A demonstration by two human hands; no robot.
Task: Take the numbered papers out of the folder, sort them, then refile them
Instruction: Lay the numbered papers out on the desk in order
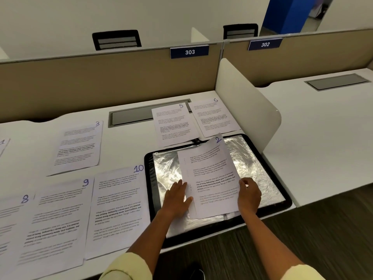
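An open black folder (286, 201) with shiny plastic sleeves lies at the desk's front right, overhanging the edge. The paper numbered 2 (210, 174) is lifted above it, tilted. My right hand (249, 196) grips that sheet's right edge, and my left hand (177, 196) holds its left edge with the thumb on top and fingers flat. Papers 5 (173, 123) and 6 (215, 116) lie behind the folder. Papers 10 (118, 209), 9 (56, 221) and 8 (10, 225) lie along the front, paper 3 (78, 145) and paper 1 (3, 146) further left.
A white side divider (248, 110) stands right of the folder. A beige back panel (101, 85) carries labels 303 and 302. A grey cable hatch (131, 118) sits in the desk behind the papers. The neighbouring desk (323, 122) lies to the right.
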